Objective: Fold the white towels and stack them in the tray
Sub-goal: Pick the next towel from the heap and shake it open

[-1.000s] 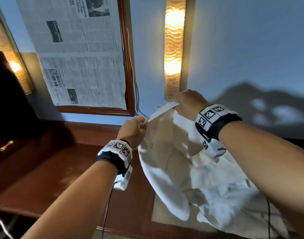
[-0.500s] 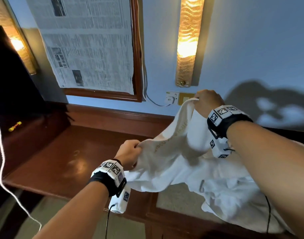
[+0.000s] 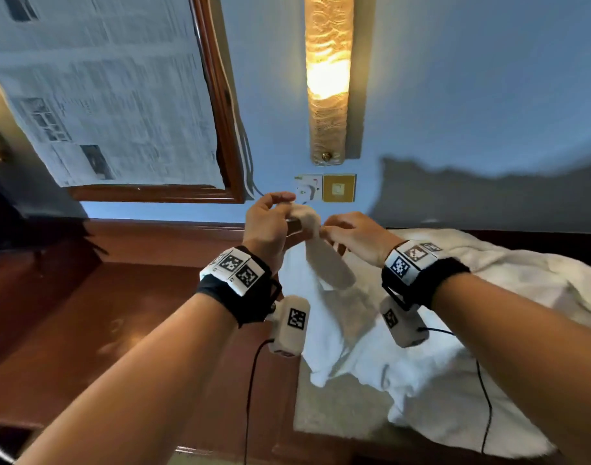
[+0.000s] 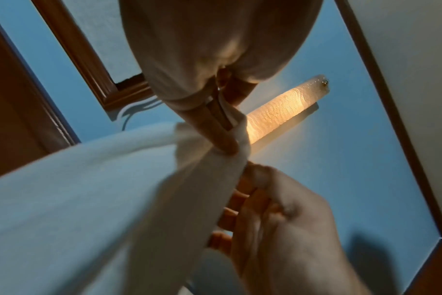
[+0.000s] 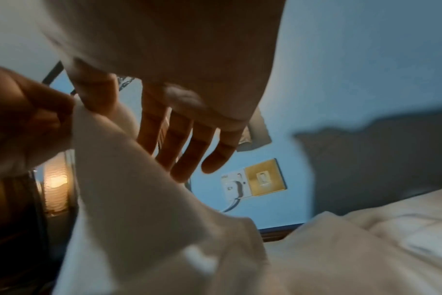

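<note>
1. The left hand (image 3: 270, 219) pinched a bunched corner of the white towel (image 3: 341, 317) between thumb and fingers, raised above the counter (image 3: 126, 317). The left wrist view showed only a small wad of cloth in that pinch, so it could have slipped free if the towel's hanging weight pulled on it.

2. The right hand (image 3: 354, 234) sat just beside the left, its thumb and forefinger nipping the same edge while the other fingers (image 5: 189, 143) stayed straight and spread. With so light a hold, that hand risked losing the hem when the hands parted to stretch the edge.

3. Both hands held nearly the same spot. If they had caught two layers, or points that were not matching corners, the fold would probably have come out skewed.

4. The towel's lower part trailed onto the heap of white towels (image 3: 488, 283) on the pale mat (image 3: 337, 407). Lifting further might have dragged another towel along or tangled the two.

5. The wrist cables (image 3: 250, 397) hung close to the cloth and could have snagged it.

6. No tray was visible in any view, so where the stack belonged could not be told.
</note>
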`<state>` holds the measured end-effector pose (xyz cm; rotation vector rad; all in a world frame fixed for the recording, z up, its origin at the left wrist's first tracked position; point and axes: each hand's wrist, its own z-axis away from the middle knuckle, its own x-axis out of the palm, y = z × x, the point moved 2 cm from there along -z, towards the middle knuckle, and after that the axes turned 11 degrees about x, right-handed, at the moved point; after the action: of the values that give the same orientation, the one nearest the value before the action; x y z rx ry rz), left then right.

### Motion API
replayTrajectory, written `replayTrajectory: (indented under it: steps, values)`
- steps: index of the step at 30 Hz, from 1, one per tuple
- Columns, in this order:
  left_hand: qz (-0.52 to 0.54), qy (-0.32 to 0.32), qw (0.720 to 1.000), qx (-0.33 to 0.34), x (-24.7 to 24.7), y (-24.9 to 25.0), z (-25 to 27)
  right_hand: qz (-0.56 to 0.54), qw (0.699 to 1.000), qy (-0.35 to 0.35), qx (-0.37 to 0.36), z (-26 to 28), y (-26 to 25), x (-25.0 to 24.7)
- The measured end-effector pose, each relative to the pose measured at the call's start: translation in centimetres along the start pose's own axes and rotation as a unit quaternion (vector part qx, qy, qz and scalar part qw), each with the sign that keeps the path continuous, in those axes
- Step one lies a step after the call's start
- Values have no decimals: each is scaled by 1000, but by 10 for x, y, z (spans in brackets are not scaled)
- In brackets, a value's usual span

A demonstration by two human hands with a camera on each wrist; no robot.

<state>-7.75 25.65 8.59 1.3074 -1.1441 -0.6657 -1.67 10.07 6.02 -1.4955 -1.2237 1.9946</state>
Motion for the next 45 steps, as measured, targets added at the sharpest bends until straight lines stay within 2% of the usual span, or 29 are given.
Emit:
replayTrajectory:
  steps: [2,4,6,8,11,14,17,20,22,23,25,26,27,28,30,33,34,36,38,40,41,43,45]
  values:
    - [27,2,1000,2,10,-1,-8,-19,999,33,-3,2,15,-2]
    - [61,-1,998,2,19,0,-13,20,997,70,-12,7,28,-1]
    - [81,-7,997,13,25,7,-15,67,995,73,-30,12,38,5]
    - [94,-14,995,28,27,17,-20,91,993,75,-11,15,50,13]
    - [99,-26,994,37,20,33,-27,117,981,155,7,14,56,20]
    - [59,-31,996,51,-4,42,-31,72,960,269,-22,15,37,20]
    - [48,-53,996,50,-38,56,-35,21,953,302,-27,18,0,23]
    - [-76,-96,989,84,-75,67,-43,-77,925,371,-6,18,-39,24]
    - [-222,-147,958,106,-105,67,-47,-112,905,407,-44,22,-69,28]
    - [-294,-186,931,110,-119,65,-48,-100,903,411,-76,26,-85,30]
    - [-418,-277,858,114,-142,55,-42,-40,909,391,-140,35,-117,42]
    - [-443,-319,829,123,-148,51,-36,-5,912,376,-162,38,-130,49]
    - [-437,-353,814,148,-151,47,-30,25,917,361,-167,41,-141,57]
    - [-398,-381,816,175,-150,46,-22,41,923,345,-163,44,-150,63]
    - [-271,-397,853,204,-142,49,-6,58,929,327,-164,52,-162,75]
    - [-153,-298,914,227,-135,63,8,78,930,322,-160,69,-171,83]
    - [-131,-273,923,235,-135,69,9,94,929,322,-159,74,-169,85]
    - [-111,-264,916,281,-136,87,17,155,906,345,-189,87,-161,87]
    - [-130,-296,883,340,-137,105,25,178,883,376,-217,98,-145,89]
    - [-156,-324,852,380,-136,116,36,162,884,394,-191,106,-129,91]
    - [-160,-327,847,388,-136,120,40,162,884,399,-179,107,-120,92]
    - [-163,-312,847,398,-138,126,45,174,887,398,-153,103,-99,92]
    - [-156,-287,847,420,-144,136,43,181,894,400,-87,96,-66,85]
